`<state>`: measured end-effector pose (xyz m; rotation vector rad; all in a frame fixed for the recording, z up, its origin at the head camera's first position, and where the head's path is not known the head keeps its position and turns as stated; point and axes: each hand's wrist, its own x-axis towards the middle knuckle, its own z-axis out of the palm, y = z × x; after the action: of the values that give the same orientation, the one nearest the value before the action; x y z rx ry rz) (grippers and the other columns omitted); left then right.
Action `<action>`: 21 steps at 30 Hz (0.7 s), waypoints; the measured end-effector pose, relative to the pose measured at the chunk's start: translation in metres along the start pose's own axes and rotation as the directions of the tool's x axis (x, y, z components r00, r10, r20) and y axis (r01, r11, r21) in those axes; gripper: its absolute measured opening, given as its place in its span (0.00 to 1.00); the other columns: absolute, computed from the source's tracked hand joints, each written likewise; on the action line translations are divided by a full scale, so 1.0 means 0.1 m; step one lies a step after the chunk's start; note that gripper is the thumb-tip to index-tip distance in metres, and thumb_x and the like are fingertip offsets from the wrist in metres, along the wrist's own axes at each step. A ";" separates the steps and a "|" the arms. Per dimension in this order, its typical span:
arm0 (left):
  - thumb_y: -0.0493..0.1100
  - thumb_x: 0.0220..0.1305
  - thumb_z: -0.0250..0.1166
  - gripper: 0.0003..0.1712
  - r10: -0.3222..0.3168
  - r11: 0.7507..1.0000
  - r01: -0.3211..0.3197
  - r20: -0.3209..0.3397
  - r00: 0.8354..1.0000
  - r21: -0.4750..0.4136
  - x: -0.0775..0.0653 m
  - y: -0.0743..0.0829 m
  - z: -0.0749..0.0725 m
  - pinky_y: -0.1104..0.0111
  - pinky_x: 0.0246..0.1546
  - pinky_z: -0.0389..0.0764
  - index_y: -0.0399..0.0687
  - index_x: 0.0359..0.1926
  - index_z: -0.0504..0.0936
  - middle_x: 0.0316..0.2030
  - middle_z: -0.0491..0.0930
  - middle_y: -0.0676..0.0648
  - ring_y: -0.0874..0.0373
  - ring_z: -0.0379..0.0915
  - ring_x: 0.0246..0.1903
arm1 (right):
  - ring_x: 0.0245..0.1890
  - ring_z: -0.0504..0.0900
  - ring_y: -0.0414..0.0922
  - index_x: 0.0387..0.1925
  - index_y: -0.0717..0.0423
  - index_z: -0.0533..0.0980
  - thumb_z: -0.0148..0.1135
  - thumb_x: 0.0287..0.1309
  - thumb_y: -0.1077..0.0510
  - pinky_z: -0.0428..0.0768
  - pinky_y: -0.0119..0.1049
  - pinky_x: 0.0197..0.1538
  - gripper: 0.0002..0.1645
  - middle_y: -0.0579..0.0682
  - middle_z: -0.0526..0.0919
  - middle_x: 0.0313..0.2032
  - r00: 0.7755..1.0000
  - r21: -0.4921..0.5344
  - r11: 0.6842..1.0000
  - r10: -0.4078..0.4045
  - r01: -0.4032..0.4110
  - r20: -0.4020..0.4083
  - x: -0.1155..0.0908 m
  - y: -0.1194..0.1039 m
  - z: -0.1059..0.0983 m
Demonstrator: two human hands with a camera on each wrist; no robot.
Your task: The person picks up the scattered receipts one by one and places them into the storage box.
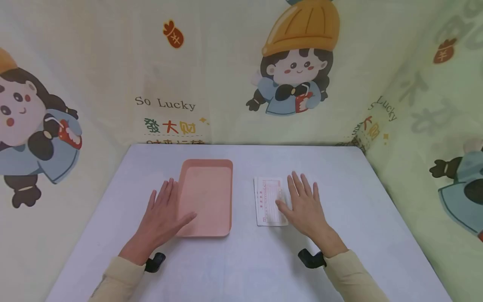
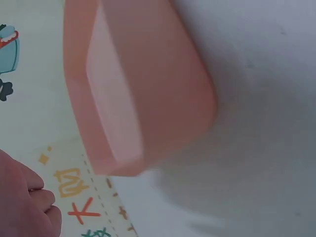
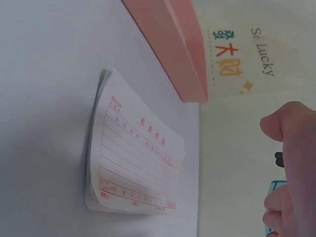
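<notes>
A shallow pink rectangular tray lies left of the middle of the white table, and the left wrist view shows its side wall up close. My left hand is spread over the tray's left edge, thumb above its floor; contact cannot be told. To the tray's right lies a small stack of printed paper slips with red lines and characters, seen as a thin pile in the right wrist view. My right hand hovers with straight, spread fingers by the stack's right edge, holding nothing.
The white table ends at a back edge against a cream cloth with cartoon figures and lettering, which also hangs at both sides. Black wrist straps sit below both hands. The tray's raised rim stands between the hands.
</notes>
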<state>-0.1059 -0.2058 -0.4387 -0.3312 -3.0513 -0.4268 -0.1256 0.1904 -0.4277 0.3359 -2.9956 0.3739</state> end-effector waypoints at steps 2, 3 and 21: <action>0.73 0.62 0.55 0.62 -0.001 1.000 0.001 0.011 1.000 -0.009 -0.04 -0.04 0.03 0.39 0.74 0.40 0.32 0.77 0.44 0.78 0.42 0.33 0.37 0.36 0.78 | 0.79 0.44 0.60 0.76 0.63 0.51 0.53 0.66 0.36 0.41 0.66 0.76 0.51 0.59 0.49 0.78 1.000 0.003 1.000 -0.003 0.003 -0.003 -0.01 0.01 0.03; 0.74 0.61 0.56 0.63 -0.004 1.000 0.004 0.020 1.000 -0.012 -0.06 -0.06 0.04 0.39 0.74 0.40 0.32 0.77 0.44 0.78 0.41 0.33 0.37 0.36 0.78 | 0.79 0.44 0.60 0.76 0.62 0.51 0.53 0.66 0.36 0.41 0.66 0.76 0.51 0.58 0.49 0.78 1.000 0.007 1.000 -0.005 0.005 -0.002 -0.02 0.01 0.04; 0.80 0.46 0.64 0.76 -0.026 0.998 0.030 0.061 0.998 -0.060 -0.24 -0.26 0.36 0.38 0.71 0.49 0.28 0.75 0.45 0.76 0.45 0.30 0.34 0.42 0.75 | 0.78 0.48 0.60 0.75 0.63 0.53 0.57 0.63 0.37 0.45 0.65 0.76 0.52 0.57 0.52 0.78 1.000 0.068 0.998 -0.006 0.004 0.030 -0.14 -0.01 0.31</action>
<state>-0.0889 -0.2256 -0.4821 -0.3101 -3.1101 -0.5214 -0.1139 0.1841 -0.4589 0.3580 -3.0157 0.4755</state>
